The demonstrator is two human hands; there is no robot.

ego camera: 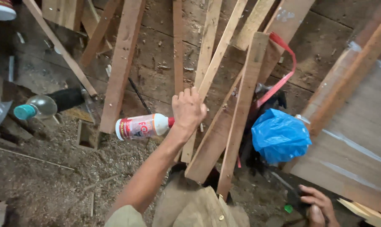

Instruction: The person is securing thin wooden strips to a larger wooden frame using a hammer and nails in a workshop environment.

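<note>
Among leaning boards, the left hand [188,110] closes round a thin wooden slat [211,71]; light and stiff, probably splintery, best gripped mid-length; the right hand [318,206] clutches something dark, low right, unidentifiable.

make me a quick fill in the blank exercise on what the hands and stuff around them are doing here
1. The left hand rests on a pale wooden ____.
2. The plastic bag beside the leaning planks is ____.
3. The white bottle lies on its side, its ____ cap toward the left hand.
4. The clear bottle has a ____ cap.

Missing words: slat; blue; red; teal
</note>
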